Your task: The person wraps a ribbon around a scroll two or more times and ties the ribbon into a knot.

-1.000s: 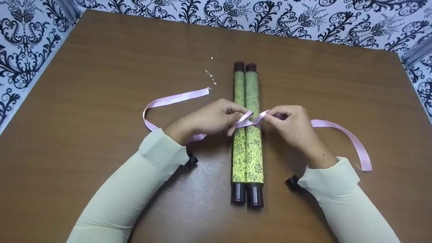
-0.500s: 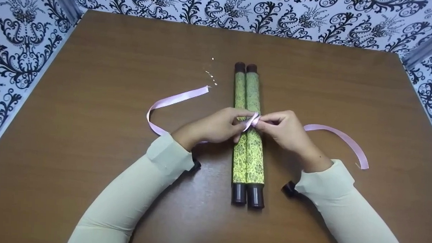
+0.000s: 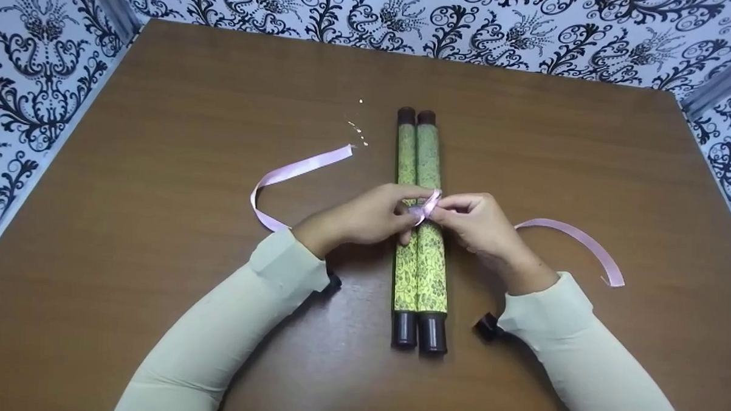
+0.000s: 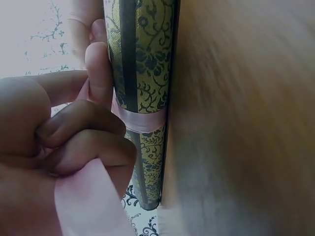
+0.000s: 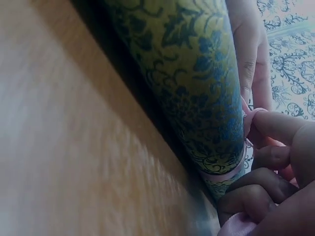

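Side by side on the table lie two scrolls, left (image 3: 406, 280) and right (image 3: 432, 275), in yellow-green floral cloth with dark end caps. A pink ribbon (image 3: 306, 166) runs round both near the middle, its band (image 4: 145, 121) flat on the cloth in the left wrist view. Over the scrolls, my left hand (image 3: 368, 215) pinches a crossed loop of the ribbon between finger and thumb. From the right, my right hand (image 3: 480, 225) pinches the same loop, fingertips close to the left hand's. Curled lower fingers of the left hand hold a ribbon tail (image 4: 91, 201); another tail (image 5: 237, 225) leaves the right hand.
The brown wooden table (image 3: 162, 101) is bounded by black-and-white patterned panels (image 3: 384, 17) at the back and sides. Several tiny pale scraps (image 3: 359, 131) lie beyond the ribbon's left end. Small black devices (image 3: 488, 327) sit under both wrists.
The hands have come together over the scrolls, the left moving right and slightly nearer. The ribbon ends between them now cross in a small loop; the right tail shifted slightly.
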The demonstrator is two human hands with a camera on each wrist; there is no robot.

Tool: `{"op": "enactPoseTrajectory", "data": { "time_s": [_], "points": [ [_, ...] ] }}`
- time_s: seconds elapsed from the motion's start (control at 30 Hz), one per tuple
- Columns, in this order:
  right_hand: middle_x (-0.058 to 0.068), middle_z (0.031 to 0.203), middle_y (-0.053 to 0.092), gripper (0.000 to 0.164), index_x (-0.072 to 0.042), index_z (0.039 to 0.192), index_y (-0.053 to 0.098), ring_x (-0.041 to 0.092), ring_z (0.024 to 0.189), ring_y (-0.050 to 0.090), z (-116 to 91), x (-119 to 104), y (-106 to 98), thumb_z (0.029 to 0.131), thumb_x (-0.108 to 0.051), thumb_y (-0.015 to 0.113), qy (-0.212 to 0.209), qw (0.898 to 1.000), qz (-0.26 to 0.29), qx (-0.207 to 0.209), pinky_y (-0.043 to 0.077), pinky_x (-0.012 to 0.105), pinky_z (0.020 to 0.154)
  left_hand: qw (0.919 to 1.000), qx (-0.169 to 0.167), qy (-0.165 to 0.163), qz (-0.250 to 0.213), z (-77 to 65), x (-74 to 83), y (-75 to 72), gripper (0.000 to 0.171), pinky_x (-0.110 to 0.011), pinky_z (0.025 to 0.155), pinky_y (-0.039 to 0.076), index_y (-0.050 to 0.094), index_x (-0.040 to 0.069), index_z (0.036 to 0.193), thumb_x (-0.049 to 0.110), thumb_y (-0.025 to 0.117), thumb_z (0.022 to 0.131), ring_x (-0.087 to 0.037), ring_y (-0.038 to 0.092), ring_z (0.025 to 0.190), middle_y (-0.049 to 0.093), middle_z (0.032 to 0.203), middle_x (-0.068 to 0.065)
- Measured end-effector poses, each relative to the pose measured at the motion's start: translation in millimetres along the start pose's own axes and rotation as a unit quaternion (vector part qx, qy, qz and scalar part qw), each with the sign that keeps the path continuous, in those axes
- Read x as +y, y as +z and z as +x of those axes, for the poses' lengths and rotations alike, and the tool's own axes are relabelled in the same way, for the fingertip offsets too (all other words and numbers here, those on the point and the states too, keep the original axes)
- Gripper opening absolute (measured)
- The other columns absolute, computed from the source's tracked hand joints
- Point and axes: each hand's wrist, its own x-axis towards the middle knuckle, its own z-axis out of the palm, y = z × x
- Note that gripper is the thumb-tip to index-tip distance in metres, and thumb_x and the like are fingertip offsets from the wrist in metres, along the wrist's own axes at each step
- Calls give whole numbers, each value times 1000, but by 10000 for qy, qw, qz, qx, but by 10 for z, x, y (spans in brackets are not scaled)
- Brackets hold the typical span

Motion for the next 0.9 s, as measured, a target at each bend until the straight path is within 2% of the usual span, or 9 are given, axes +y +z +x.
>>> {"op": "enactPoseTrajectory", "data": {
  "time_s": [0.13,0.33,0.57,0.77,0.9],
  "points": [
    [-8,52,46,7,-15,86,73,4,39,29,9,-14,-7,92,-13,70,355,9979,503,-221,23,19,38,9999,73,43,134,-6,2,0,52,-21,53,42,40,10,151,6,53,101,-24,63,63,60,64,-4],
    [-8,53,40,12,-12,84,64,4,42,30,10,-14,-16,95,-10,62,661,9930,825,-520,23,20,40,9999,22,70,144,-2,-15,21,53,-20,53,41,39,14,152,6,53,101,-23,61,64,59,65,-4],
    [-9,52,39,11,-9,85,63,2,42,30,28,10,-20,95,-7,58,629,9914,904,-705,22,18,39,9997,104,181,95,2,-41,15,46,-21,55,43,49,17,146,7,53,101,-18,59,64,59,68,-3],
    [-8,53,42,11,-10,85,64,3,41,31,7,41,-21,93,-5,59,726,9899,945,-770,22,18,39,9992,201,279,194,21,-69,46,34,-22,60,46,56,14,135,8,53,101,-14,58,64,59,68,-2],
    [-8,56,47,10,-9,84,65,2,42,32,14,42,-27,93,-5,62,643,9908,915,-765,24,17,40,9981,365,335,361,28,-57,53,28,-23,60,50,58,13,127,7,54,101,-13,58,64,59,68,-2]
  ]
}}
